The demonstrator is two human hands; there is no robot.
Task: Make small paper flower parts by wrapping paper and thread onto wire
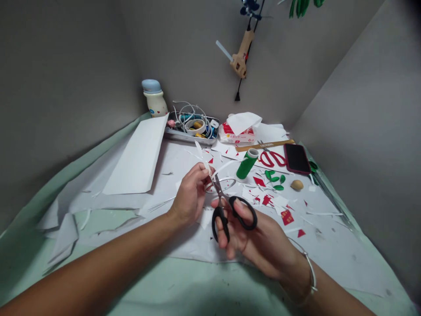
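Note:
My left hand [190, 191] pinches a narrow white paper strip [199, 151] between thumb and fingers; its tip points up and away. My right hand [253, 232] has its thumb and fingers through the handles of black-handled scissors [221, 193]. The handles are spread apart, and the blades meet the paper by my left fingertips. Whether the blades are cutting through cannot be made out. Behind the blades lies a pale ring [226, 184], partly covered. A spool of green thread [247, 165] stands just beyond the scissors.
Paper scraps, red cuttings [287, 217] and green leaf shapes [279, 187] lie to the right, near red-handled scissors [272, 159] and a phone [297, 159]. A metal tray [197, 139] of craft supplies sits behind. White card [136, 162] lies left; a glue gun [241, 57] hangs on the wall.

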